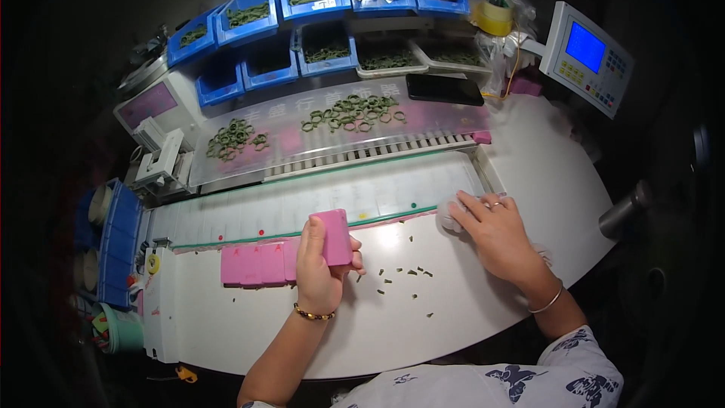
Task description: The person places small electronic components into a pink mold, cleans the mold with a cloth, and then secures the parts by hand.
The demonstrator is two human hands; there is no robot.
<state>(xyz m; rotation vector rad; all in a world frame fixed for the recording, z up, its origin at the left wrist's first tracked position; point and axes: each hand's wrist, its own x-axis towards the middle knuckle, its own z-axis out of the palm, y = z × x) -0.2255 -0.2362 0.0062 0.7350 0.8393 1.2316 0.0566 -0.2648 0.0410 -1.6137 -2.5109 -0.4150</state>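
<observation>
A flat pink rectangular block [332, 236] is being gripped upright by the left hand [321, 264] above the white worktable [249, 317]; the right hand [495, 230] is being pressed flat, fingers spread. Small green scraps [400, 276] lying nearby risk being scattered.

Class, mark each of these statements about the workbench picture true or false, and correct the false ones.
1. The left hand holds a pink rectangular block upright in its grip. True.
2. The right hand rests on a blue plastic bin. False: it lies flat on the white worktable, fingertips on a small pale object.
3. Small dark green bits lie scattered on the table between the hands. True.
4. The green rings on the clear sloped panel are stacked in one tall pile. False: they lie spread in loose clusters.
5. Each wrist wears a bracelet. True.
</observation>
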